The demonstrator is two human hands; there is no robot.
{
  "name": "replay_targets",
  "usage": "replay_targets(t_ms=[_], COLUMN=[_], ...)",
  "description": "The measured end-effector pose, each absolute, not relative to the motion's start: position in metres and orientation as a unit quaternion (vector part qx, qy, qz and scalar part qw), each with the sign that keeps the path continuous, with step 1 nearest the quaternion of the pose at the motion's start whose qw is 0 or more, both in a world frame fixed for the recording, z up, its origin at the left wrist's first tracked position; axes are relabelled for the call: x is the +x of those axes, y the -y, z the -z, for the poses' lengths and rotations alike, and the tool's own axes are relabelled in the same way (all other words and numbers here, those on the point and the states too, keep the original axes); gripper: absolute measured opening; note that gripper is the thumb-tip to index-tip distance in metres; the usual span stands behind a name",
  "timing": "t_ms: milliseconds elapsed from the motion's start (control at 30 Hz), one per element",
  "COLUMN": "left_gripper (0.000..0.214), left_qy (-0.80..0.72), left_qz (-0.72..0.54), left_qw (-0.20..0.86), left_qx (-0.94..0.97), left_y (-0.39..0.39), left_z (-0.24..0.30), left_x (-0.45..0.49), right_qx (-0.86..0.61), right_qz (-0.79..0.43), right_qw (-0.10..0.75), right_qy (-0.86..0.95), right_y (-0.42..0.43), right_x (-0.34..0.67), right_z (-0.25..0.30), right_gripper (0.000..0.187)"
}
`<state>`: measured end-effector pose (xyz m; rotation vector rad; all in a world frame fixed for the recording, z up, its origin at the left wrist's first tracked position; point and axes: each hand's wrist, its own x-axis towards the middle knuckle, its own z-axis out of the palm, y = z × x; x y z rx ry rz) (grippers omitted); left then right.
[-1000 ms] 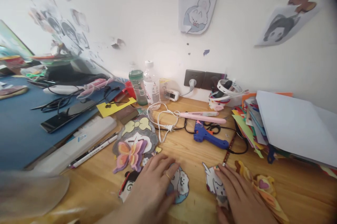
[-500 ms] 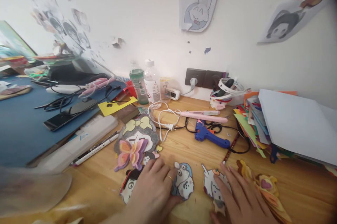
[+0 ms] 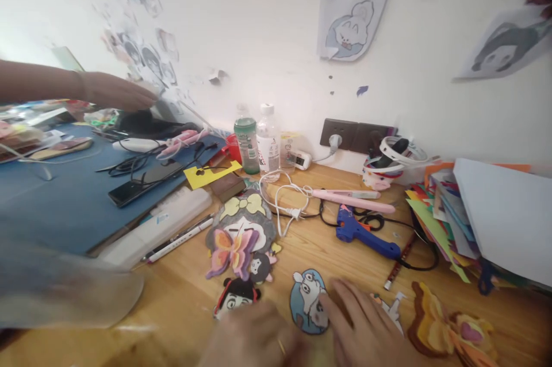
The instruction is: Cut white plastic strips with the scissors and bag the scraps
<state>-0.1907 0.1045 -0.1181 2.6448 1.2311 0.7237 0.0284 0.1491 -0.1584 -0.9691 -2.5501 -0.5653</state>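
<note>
My right hand [image 3: 364, 324] lies low over the wooden desk with its fingers stretched out. Its fingertips are at the right edge of a round blue cutout of a white cartoon dog [image 3: 309, 302]. Part of a white cartoon cutout [image 3: 391, 312] shows beyond that hand. My left hand [image 3: 257, 335], blurred and apparently curled, is at the bottom edge, below a black-haired cartoon face cutout [image 3: 235, 293]. What its fingers hold, if anything, is hidden. Behind lie a pink and orange butterfly [image 3: 233, 252] and a large grey cartoon head with a yellow bow [image 3: 265, 223].
A blue glue gun [image 3: 366, 237], pink hair straightener [image 3: 349, 200] and white cable [image 3: 282, 206] lie behind. Bottles [image 3: 268, 145] stand by the wall. Stacked paper [image 3: 504, 217] and a brown-yellow butterfly [image 3: 431, 321] are right. Another person's arm [image 3: 99, 88] reaches in at upper left.
The view has swung left. My right hand has moved from the white cutout to the dog cutout; my left hand has drawn back and curled. Another person's arm has come in at upper left.
</note>
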Motion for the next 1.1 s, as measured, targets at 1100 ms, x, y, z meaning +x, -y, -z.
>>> replay_targets(t_ms=[1100], left_gripper=[0.022], left_qy=[-0.585], left_qz=[-0.164], left_qw=[0.237], left_qx=[0.758], left_y=[-0.114], left_z=[0.077], left_x=[-0.258], right_qx=[-0.367], right_qz=[-0.107], right_qw=[0.172], right_qy=[0.908], right_y=[-0.152], right_x=[-0.040], right_z=[0.133], right_gripper=[0.037])
